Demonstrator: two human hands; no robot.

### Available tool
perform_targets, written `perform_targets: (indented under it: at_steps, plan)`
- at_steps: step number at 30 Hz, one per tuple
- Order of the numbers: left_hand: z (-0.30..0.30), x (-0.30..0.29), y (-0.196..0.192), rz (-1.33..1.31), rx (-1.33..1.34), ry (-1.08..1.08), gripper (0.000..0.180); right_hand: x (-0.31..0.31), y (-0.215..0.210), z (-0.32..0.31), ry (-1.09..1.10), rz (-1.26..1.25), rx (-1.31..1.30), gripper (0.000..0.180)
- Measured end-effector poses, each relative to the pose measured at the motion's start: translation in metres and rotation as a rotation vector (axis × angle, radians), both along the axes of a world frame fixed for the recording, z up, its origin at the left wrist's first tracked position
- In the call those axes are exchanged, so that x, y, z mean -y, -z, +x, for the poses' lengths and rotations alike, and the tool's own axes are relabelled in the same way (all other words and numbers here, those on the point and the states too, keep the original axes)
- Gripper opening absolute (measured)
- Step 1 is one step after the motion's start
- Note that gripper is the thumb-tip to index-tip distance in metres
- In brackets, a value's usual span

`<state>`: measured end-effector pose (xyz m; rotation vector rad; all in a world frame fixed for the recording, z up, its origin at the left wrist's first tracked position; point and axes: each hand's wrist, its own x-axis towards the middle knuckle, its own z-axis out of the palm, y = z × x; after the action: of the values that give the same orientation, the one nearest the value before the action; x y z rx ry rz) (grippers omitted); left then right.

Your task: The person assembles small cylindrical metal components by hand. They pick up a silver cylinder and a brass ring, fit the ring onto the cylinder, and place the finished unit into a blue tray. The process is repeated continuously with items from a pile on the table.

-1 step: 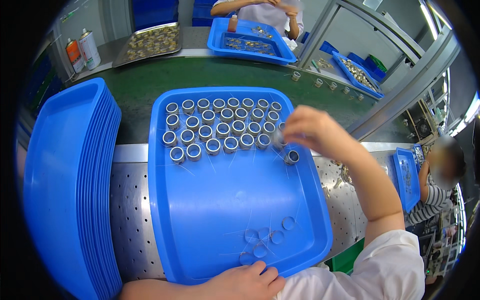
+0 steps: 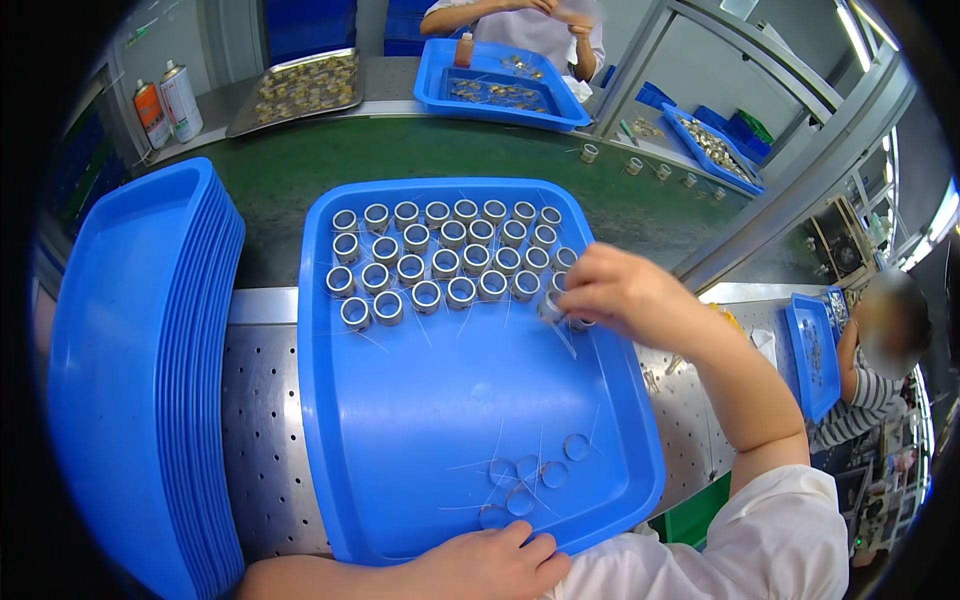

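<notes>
My right hand [image 2: 625, 292] is closed in a pinch on a small metal cylinder [image 2: 550, 308] at the right end of the nearest row; its fingers partly cover it. Several similar open-topped cylinders [image 2: 426, 294] with thin wires stand in rows across the far half of a large blue tray [image 2: 470, 410]. One more cylinder [image 2: 583, 322] is mostly hidden under my right hand. Along the tray's near rim rests my left hand [image 2: 495, 562], fingers loosely extended and holding nothing. Close to its fingertips several thin clear rings [image 2: 520, 499] with fine wires lie on the tray bottom.
A tall stack of blue trays [image 2: 130, 370] stands at left. Beyond a green belt [image 2: 270, 170] are a metal tray of small parts [image 2: 305, 88], two spray cans [image 2: 165, 105] and another person's blue tray [image 2: 430, 85]. A metal post [image 2: 790, 170] rises at right; another person sits beyond.
My right hand has come slightly nearer to me with the small metal cylinder in its fingers, now covering most of the standing cylinder below. The left hand stays on the rim.
</notes>
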<state>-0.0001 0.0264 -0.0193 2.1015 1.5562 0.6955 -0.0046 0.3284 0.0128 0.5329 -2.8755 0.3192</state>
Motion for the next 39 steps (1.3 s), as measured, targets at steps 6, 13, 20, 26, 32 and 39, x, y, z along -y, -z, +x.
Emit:
perform_targets:
  at_steps: [6,13,20,26,32,39]
  plan:
    - [-0.001,-0.002,0.001,-0.022,-0.011,0.071,0.019,0.013,0.017,0.014,-0.019,0.288,-0.036,0.018]
    - [-0.001,0.0,0.002,-0.008,-0.012,0.073,0.018,0.017,0.006,0.019,0.076,0.246,-0.006,0.021]
    - [-0.001,-0.001,0.0,-0.017,-0.01,0.074,0.017,0.012,0.003,0.04,0.275,0.196,0.107,0.017]
    - [-0.001,-0.001,0.0,-0.019,-0.021,0.078,0.016,0.01,0.008,0.037,0.274,0.226,0.043,0.017]
    - [-0.001,0.0,0.003,-0.003,-0.035,0.063,0.016,0.023,0.002,0.031,0.226,0.135,0.003,0.018]
    - [-0.001,0.0,0.001,-0.023,-0.029,0.066,0.016,0.02,0.013,0.019,0.179,0.15,0.003,0.018]
